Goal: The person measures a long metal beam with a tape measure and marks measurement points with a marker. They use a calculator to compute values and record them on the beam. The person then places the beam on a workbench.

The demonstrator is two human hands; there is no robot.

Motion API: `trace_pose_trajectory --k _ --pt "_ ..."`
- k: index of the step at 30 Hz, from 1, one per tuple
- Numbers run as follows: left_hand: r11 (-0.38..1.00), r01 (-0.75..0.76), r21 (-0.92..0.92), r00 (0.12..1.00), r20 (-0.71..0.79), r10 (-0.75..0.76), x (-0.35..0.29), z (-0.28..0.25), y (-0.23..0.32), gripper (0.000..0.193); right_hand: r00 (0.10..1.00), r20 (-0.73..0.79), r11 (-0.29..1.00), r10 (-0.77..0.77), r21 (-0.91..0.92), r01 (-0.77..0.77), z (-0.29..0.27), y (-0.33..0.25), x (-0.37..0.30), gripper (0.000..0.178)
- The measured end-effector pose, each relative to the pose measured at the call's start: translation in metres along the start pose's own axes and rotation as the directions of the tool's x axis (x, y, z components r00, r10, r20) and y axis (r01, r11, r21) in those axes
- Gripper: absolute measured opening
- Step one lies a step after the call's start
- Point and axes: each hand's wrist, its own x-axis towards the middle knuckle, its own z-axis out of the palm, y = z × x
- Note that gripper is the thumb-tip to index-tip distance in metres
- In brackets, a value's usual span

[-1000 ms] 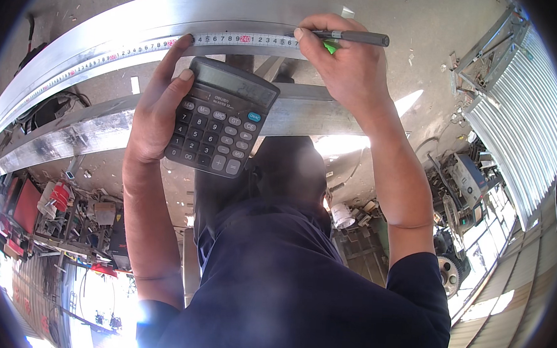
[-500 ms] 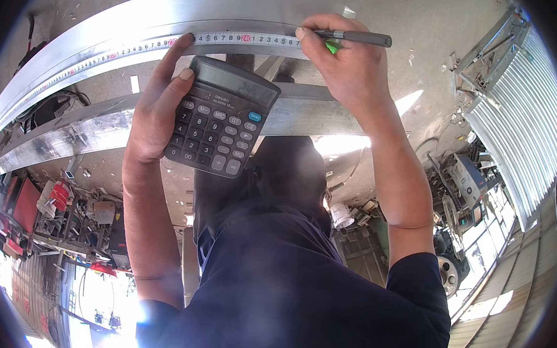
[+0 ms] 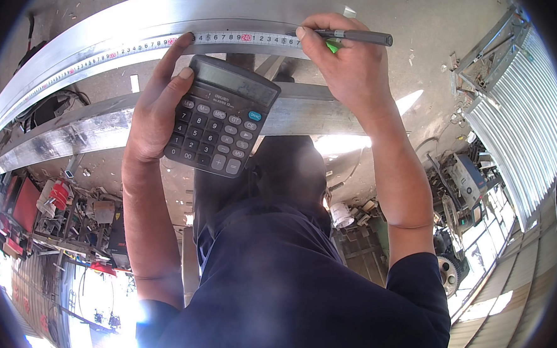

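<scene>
A dark grey calculator (image 3: 221, 117) is tilted in my left hand (image 3: 159, 108), thumb along its upper left corner. The index finger of that hand presses on a white tape measure (image 3: 222, 38) stretched along a long silver metal bar (image 3: 173, 11). My right hand (image 3: 353, 67) grips a dark marker pen (image 3: 361, 37), its tip against the bar just above the tape. A bit of bright green (image 3: 332, 46) shows under the right hand, at the tape's right end; most of it is hidden by the fingers.
A second metal beam (image 3: 73, 128) runs below the bar, nearer to me. Corrugated metal sheets (image 3: 514, 117) lean at the right. Tools and red items clutter the lower left, with a white bucket (image 3: 342, 214) and machinery (image 3: 467, 177) at the right.
A small dark mark now shows on the bar just above the tape, left of the pen tip. Both hands stay almost where they were.
</scene>
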Motion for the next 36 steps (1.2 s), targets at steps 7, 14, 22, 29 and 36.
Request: trace_pose_trajectory --k 7,14,22,29,36 --pt "1.000 -0.009 0.009 1.000 0.008 0.009 0.001 -0.001 0.000 0.063 1.000 -0.017 1.000 -0.018 -0.017 0.018 0.001 0.000 0.000 0.009" --pt "1.000 -0.006 -0.001 1.000 0.014 0.006 0.000 -0.001 0.000 0.063 0.999 0.011 0.999 0.033 0.018 -0.033 0.000 -0.001 0.000 0.009" --pt "1.000 -0.018 0.000 0.999 0.028 0.018 0.002 -0.002 -0.001 0.063 0.961 -0.115 0.946 0.252 0.240 -0.220 -0.021 -0.012 -0.003 0.022" --pt "0.997 -0.067 0.047 0.998 0.008 0.067 0.002 -0.001 -0.003 0.060 0.934 -0.160 0.911 0.320 0.323 -0.257 -0.038 -0.016 -0.026 0.029" --pt "0.999 -0.048 0.018 0.998 0.027 0.048 0.001 -0.001 0.001 0.056 0.928 -0.311 0.946 0.208 0.305 -0.110 -0.026 -0.017 -0.056 0.024"
